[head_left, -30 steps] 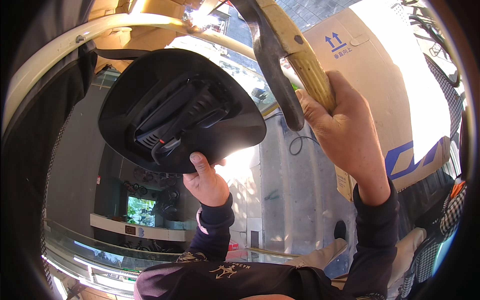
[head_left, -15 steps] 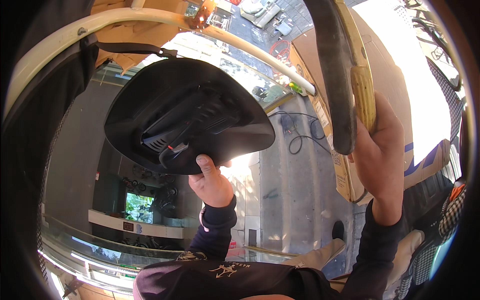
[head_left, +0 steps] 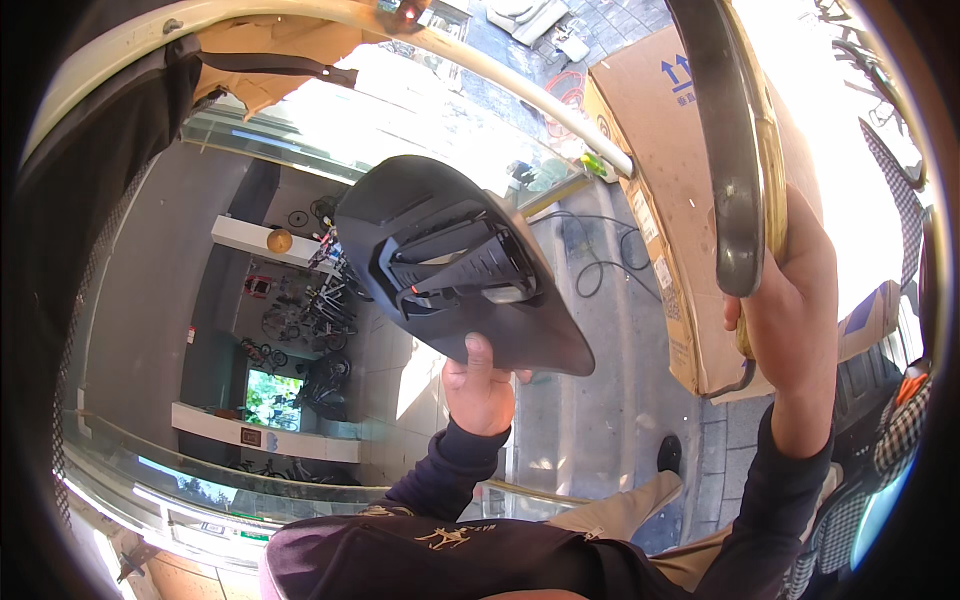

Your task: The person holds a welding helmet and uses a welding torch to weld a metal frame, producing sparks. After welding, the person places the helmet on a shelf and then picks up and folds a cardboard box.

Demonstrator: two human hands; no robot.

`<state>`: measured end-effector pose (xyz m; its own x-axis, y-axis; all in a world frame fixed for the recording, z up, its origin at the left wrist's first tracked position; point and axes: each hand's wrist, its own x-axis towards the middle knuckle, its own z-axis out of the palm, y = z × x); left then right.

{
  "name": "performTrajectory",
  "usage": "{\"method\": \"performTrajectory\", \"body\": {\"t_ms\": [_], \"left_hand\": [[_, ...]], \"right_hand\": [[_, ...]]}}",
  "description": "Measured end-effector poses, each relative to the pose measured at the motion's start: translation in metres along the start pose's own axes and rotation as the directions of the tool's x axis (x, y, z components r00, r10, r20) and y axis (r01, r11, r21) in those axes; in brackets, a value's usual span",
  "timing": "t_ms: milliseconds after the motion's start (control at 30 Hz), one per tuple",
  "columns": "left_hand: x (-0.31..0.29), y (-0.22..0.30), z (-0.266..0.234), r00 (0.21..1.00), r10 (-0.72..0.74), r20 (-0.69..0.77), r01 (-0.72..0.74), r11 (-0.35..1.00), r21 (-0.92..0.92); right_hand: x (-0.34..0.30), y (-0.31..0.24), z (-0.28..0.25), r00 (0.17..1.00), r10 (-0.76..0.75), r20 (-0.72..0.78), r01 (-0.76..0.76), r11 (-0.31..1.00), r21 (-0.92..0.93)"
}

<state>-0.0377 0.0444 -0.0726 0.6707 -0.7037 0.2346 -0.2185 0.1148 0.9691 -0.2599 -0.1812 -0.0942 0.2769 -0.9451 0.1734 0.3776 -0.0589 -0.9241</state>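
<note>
My left hand (head_left: pixel 482 392) grips the lower edge of a black curved shield (head_left: pixel 385 215), thumb lying on its near face. A raised frame with slots and a small red mark sits in the shield's middle, and the panel hangs tilted in the air. On the right, my right hand (head_left: pixel 797 310) is closed around a worn yellowish bar (head_left: pixel 772 150). A long black strip (head_left: pixel 728 150) runs close beside the bar; both are cut off at the top. What kind of thing they belong to cannot be told. The right fingertips are mostly hidden.
A pale curved pipe (head_left: pixel 500 75) crosses the top, with an orange-lit, scorched joint (head_left: pixel 408 15). A large cardboard box (head_left: pixel 665 130) stands beyond my right hand. Black cable (head_left: pixel 600 265) lies on the floor. Dark cloth (head_left: pixel 100 220) hangs at left, near glass panels.
The shield has moved right and slightly down, turning so its slotted frame shows more. My right hand has shifted slightly right with the bar. Sparks at the pipe joint are gone from view.
</note>
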Motion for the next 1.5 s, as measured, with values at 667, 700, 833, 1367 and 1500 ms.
{"method": "performTrajectory", "body": {"t_ms": [667, 700, 833, 1367, 1500], "left_hand": [[-0.049, -0.075, -0.039, 0.923, -0.329, 0.200, 0.381, 0.848, -0.368], [-0.052, -0.081, -0.044, 0.917, -0.287, 0.276, 0.378, 0.843, -0.382], [-0.056, -0.099, -0.045, 0.841, -0.184, 0.508, 0.435, 0.789, -0.434], [-0.096, -0.156, -0.084, 0.898, -0.065, 0.435, 0.425, 0.384, -0.820], [-0.100, -0.133, -0.108, 0.886, -0.246, 0.393, 0.459, 0.351, -0.816]], "right_hand": [[-0.036, 0.026, 0.010, 0.990, 0.125, 0.058, -0.127, 0.991, 0.035], [-0.039, 0.029, 0.013, 0.992, 0.107, 0.059, -0.110, 0.993, 0.039], [-0.062, 0.029, 0.033, 0.991, 0.090, 0.104, -0.080, 0.992, -0.095], [-0.158, 0.128, 0.162, 0.837, 0.284, 0.468, -0.002, 0.856, -0.517], [-0.184, 0.119, 0.195, 0.857, 0.229, 0.462, 0.022, 0.879, -0.476]]}}
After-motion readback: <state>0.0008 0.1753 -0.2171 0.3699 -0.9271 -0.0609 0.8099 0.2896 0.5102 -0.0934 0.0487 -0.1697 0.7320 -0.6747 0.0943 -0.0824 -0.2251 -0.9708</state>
